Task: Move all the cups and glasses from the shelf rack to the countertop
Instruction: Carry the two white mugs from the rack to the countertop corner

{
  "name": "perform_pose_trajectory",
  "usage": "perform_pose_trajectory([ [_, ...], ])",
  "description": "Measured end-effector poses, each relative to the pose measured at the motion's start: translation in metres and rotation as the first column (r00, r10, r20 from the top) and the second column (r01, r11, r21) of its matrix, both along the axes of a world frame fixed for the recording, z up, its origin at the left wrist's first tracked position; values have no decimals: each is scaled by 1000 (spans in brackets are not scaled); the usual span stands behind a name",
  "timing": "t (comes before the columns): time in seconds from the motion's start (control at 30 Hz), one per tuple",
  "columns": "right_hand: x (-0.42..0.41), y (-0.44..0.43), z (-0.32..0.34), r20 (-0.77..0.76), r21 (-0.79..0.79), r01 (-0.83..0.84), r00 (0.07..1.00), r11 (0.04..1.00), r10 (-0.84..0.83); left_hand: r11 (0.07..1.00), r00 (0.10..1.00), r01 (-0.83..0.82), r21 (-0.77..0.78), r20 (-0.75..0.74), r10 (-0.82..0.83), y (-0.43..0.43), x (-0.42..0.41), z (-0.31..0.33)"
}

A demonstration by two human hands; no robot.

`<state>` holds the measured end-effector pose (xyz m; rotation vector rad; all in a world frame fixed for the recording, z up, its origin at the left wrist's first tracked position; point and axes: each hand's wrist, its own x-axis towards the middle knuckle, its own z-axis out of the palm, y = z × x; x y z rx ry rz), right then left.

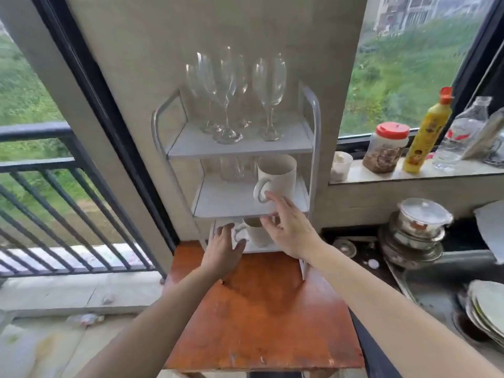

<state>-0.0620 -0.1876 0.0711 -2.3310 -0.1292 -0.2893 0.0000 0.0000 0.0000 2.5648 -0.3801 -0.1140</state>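
Up ahead, from the head camera, we saw a white three-tier shelf rack (313, 110) standing at the far end of a worn orange table (261, 317), against a grey wall between two windows. On its top tier stood a cluster of clear wine glasses (226, 88), all upright, with one more set apart to the right. On the middle tier sat a large white mug (281, 173), handle turned left, with some clear tumblers (231, 167) behind it to the left, blurred. On the bottom tier stood a smaller white mug (256, 231), also with its handle left.

We had our right hand (289, 227) reaching in with fingers spread and loose, the fingertips touching the large mug near its handle, gripping nothing. Our left hand (222, 249) hovered open just beside the smaller mug's handle, fingers extended, holding nothing.

To the right ran a windowsill with a red-lidded jar (387, 148), a yellow bottle (428, 132) and a clear bottle (461, 135); nearer lay stacked metal pots (417, 230) and plates (488, 309).
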Motion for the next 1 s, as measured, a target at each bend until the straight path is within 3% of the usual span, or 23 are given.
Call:
perform_pose_trajectory([
  [0.17,24,12,-1,-115,347,76,993,935,-38,984,988,-62,-169,-152,36,-11,35,-20],
  [0.23,31,15,2,-176,488,106,984,866,-21,963,969,-117,-243,-240,57,-17,40,-26],
  [0.37,41,22,9,-206,697,104,977,709,59,947,964,-148,-284,-256,73,-17,44,-29],
  [0.47,42,29,9,-220,723,138,975,677,37,929,951,-171,-328,-303,68,-14,38,-27],
  [0.67,28,41,14,-302,752,339,940,565,-161,851,897,-225,-475,-442,-10,1,7,-30],
  [0.83,-1,36,18,-333,730,404,914,551,-230,804,906,-293,-517,-420,60,12,-35,-29],
  [1.0,-46,40,0,-218,783,320,944,534,-247,780,939,-273,-564,-331,89,19,-75,-28],
])
